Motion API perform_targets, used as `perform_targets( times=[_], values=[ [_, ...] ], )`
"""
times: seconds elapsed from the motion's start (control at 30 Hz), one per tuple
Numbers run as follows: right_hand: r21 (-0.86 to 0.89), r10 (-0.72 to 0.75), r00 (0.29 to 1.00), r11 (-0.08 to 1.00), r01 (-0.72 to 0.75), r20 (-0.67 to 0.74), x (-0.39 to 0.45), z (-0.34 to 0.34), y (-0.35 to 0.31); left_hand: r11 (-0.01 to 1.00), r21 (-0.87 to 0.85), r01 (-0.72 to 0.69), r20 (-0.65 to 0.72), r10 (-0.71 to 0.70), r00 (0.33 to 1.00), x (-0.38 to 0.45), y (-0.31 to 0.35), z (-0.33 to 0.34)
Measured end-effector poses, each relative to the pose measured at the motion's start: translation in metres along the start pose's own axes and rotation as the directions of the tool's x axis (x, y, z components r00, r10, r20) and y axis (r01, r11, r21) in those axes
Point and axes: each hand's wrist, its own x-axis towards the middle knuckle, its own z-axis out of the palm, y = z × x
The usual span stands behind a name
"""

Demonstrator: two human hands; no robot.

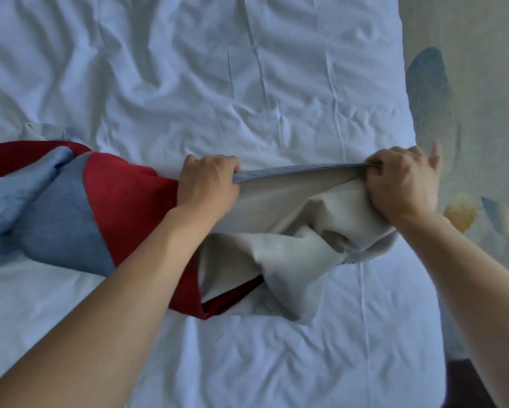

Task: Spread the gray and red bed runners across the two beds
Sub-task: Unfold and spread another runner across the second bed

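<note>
A gray and red bed runner (pixel 106 207) lies bunched across a white bed (pixel 217 83), running in from the left edge. Its pale beige lining (pixel 285 219) is turned up and crumpled on the right. My left hand (pixel 207 184) is closed on the runner's short edge near the bed's middle. My right hand (pixel 403 184) grips the same edge near the bed's right side. The gray edge (pixel 300 170) is stretched taut between the two hands. Only one bed and one runner show.
The wrinkled white sheet covers nearly the whole view. Along the right runs patterned carpet (pixel 468 98) with blue and yellow shapes, beyond the bed's right edge. A dark object (pixel 465 384) sits at the bottom right corner.
</note>
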Motion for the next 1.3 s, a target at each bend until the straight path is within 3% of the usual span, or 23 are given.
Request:
perform_targets(
  times=[0.07,0.2,0.3,0.37,0.43,0.63,0.77,0.9,1.1,1.3],
  values=[
    [0.014,0.015,1.000,1.000,-0.015,-0.006,-0.001,-0.002,-0.005,1.000,-0.007,0.023,-0.023,-0.023,0.999,0.002,-0.011,-0.001],
    [0.098,-0.256,0.966,0.963,0.252,0.028,-0.005,0.005,-0.060,0.997,-0.066,-0.028,-0.093,0.022,0.995,0.007,-0.006,0.001],
    [0.120,-0.359,0.933,0.927,0.356,0.001,-0.007,0.013,-0.089,0.997,-0.073,-0.026,-0.027,0.024,0.999,0.009,-0.019,-0.002],
    [0.116,-0.322,0.947,0.940,0.322,-0.017,-0.002,0.015,-0.092,0.999,-0.052,-0.012,0.063,0.016,0.998,0.010,-0.030,-0.007],
    [0.097,-0.290,0.957,0.952,0.291,-0.027,0.005,0.015,-0.094,0.999,-0.038,-0.024,0.064,0.026,0.998,0.013,-0.034,-0.015],
    [0.121,-0.176,0.956,0.970,0.209,-0.236,0.032,-0.011,-0.113,0.996,-0.076,-0.046,-0.291,0.022,0.956,0.039,-0.038,-0.047],
    [0.194,-0.241,0.946,0.939,0.284,-0.216,0.021,-0.023,-0.126,0.990,-0.135,-0.029,-0.278,-0.010,0.961,0.040,-0.049,-0.051],
    [0.287,-0.386,0.888,0.846,0.449,-0.251,-0.020,-0.024,-0.149,0.992,-0.101,-0.077,-0.254,0.050,0.966,0.022,-0.046,-0.040],
    [0.309,-0.660,0.737,0.677,0.668,-0.148,-0.093,0.001,-0.175,0.966,-0.029,-0.258,-0.263,0.241,0.934,-0.020,-0.035,-0.025],
    [0.208,-0.549,0.828,0.802,0.560,-0.112,-0.091,0.008,-0.147,0.929,-0.056,-0.366,-0.173,0.352,0.920,-0.053,-0.020,-0.009]
  ],
)
